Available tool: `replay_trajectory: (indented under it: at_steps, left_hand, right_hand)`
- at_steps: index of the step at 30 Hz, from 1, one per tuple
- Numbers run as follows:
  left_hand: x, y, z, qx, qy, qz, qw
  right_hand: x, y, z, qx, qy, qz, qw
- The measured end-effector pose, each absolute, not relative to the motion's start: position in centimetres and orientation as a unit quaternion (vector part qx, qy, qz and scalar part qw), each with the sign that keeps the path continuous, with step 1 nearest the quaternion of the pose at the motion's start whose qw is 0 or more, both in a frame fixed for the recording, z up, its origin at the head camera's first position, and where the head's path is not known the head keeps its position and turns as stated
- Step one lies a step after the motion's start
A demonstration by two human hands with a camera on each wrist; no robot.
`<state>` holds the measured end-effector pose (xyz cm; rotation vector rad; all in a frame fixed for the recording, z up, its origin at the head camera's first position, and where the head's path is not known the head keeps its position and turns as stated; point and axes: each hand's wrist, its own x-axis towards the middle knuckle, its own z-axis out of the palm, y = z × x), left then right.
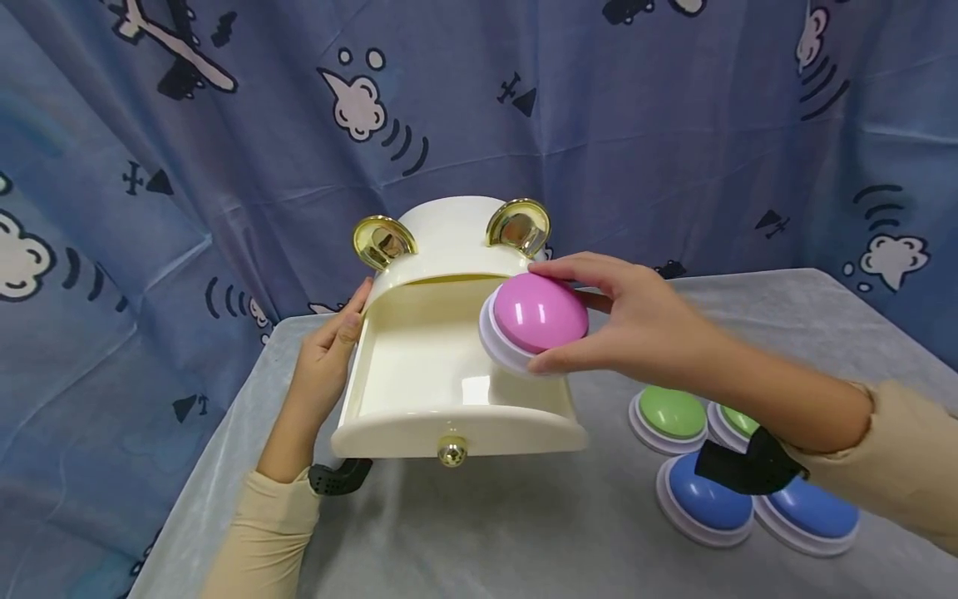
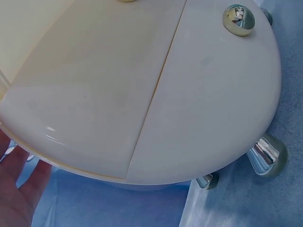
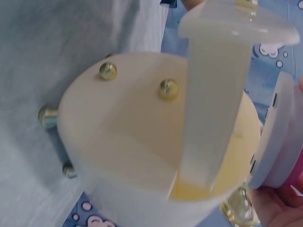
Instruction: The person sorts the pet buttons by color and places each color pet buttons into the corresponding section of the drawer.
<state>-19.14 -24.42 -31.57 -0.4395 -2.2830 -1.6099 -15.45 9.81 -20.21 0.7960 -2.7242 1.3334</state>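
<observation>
My right hand [image 1: 636, 320] pinches a pink push button [image 1: 542, 313] with a white base, thumb at its lower edge and fingers at the top. It tilts over the right side of a pulled-out drawer [image 1: 427, 366]. The drawer belongs to a cream storage cabinet [image 1: 452, 220] with gold ears, whose front knobs and gold feet show in the right wrist view. Against the cabinet's left side rests my left hand [image 1: 329, 349], its fingers [image 2: 35, 184] extended in the left wrist view. The white base [image 3: 272, 137] of the button faces the drawer in the right wrist view.
On the grey cloth-covered table [image 1: 524, 532] at right lie two green buttons [image 1: 672, 413] and two blue buttons [image 1: 709, 495], partly under my right forearm. A blue patterned curtain [image 1: 464, 100] hangs behind. The open drawer juts toward me.
</observation>
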Motion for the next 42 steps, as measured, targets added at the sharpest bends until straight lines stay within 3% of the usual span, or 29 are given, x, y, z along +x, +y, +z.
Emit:
replay_trajectory:
  at_steps: [21, 42]
  left_hand:
    - [-19.1, -24.5, -31.3, -0.14, -0.81, -0.546, 0.162]
    - [-19.1, -24.5, -31.4, -0.137, -0.81, -0.548, 0.16]
  right_hand:
    - [-16.7, 4.0, -20.0, 0.262, -0.862, 0.425, -0.081]
    - [-17.4, 0.3, -21.7, 0.284, -0.854, 0.424, -0.103]
